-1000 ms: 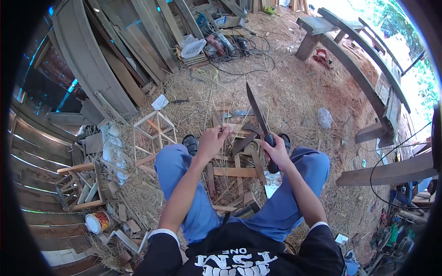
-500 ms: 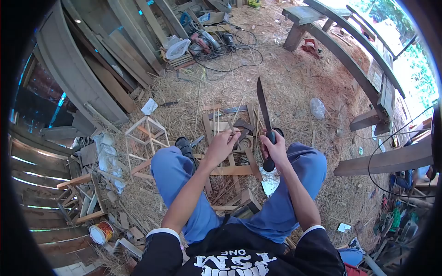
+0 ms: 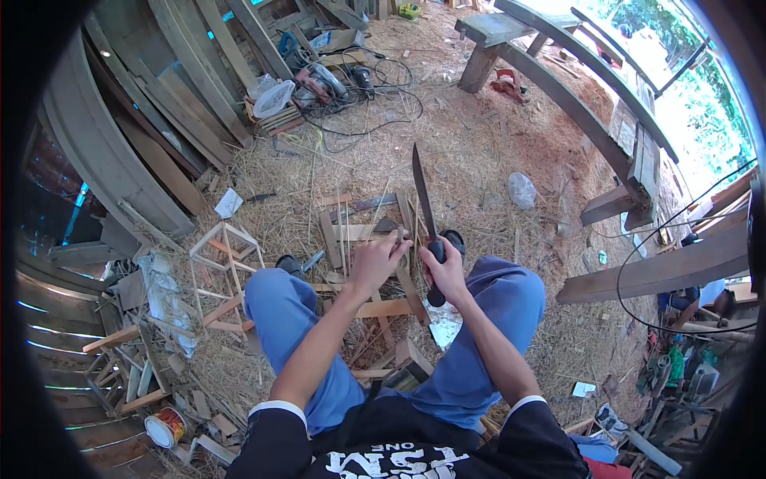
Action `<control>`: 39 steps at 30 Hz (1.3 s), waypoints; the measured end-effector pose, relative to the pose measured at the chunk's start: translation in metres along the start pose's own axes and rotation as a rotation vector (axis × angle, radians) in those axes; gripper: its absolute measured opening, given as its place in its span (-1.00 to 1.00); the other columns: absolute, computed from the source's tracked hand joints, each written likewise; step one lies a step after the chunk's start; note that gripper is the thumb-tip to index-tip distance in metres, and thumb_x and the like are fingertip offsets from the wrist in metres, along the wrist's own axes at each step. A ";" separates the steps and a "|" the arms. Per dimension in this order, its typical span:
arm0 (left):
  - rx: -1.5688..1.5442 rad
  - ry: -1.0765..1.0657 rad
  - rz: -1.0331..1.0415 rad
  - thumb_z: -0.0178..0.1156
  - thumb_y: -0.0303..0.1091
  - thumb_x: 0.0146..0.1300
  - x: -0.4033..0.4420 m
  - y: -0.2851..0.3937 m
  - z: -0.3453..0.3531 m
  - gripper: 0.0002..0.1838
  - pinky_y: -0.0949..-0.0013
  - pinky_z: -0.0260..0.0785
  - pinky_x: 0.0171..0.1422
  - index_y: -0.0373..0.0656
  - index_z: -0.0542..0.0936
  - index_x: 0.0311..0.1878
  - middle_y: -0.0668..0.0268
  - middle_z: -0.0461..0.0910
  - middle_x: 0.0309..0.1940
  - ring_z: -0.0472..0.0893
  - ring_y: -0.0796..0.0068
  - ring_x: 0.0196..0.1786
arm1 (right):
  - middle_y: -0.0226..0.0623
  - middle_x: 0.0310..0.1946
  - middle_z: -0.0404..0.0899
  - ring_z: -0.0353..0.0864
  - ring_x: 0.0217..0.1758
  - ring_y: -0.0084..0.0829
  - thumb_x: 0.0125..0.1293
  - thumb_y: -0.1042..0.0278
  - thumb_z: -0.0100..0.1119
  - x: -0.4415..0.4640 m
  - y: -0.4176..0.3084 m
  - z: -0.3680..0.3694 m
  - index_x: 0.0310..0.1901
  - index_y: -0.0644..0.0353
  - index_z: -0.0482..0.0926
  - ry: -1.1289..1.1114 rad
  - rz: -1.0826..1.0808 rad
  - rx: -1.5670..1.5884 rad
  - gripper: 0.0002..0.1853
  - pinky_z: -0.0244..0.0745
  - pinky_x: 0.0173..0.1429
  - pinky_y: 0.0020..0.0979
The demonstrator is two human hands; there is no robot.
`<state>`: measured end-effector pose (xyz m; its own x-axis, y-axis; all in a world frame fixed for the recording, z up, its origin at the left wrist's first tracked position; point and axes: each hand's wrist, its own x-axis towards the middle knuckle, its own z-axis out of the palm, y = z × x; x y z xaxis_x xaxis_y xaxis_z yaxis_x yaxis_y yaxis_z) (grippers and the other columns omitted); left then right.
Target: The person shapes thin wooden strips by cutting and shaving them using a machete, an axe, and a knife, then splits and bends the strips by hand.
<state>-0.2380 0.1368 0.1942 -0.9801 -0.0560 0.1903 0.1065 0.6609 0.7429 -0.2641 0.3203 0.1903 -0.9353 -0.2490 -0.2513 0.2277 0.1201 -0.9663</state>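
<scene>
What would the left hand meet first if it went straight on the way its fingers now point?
The left hand would probably meet the knife blade first; the right hand holds that knife across its line, though one view leaves depth unclear.

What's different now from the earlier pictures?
The left hand has moved closer to the right hand, and the knife stands straighter in the picture than at first. The view has also shifted, so most of the surroundings sit farther left. Nothing was visibly picked up or let go: the right hand still grips the knife. The plastic bag and bucket stayed put.
</scene>
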 end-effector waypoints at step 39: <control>-0.250 0.365 0.304 0.39 -0.43 0.30 -0.008 0.004 0.015 -0.62 0.26 0.59 -0.22 -0.20 0.60 0.16 0.13 0.75 -0.21 0.76 0.20 -0.24 | -0.46 -0.56 0.53 0.47 -0.57 -0.70 0.44 0.36 0.24 -0.059 -0.028 0.006 0.28 0.29 0.48 -0.009 -0.424 -0.188 -0.57 0.36 -0.44 -0.54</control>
<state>-0.2321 0.1508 0.1859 -0.7817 -0.1759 0.5984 0.4566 0.4922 0.7411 -0.2133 0.3258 0.2320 -0.9328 -0.3220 0.1621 -0.2279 0.1782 -0.9573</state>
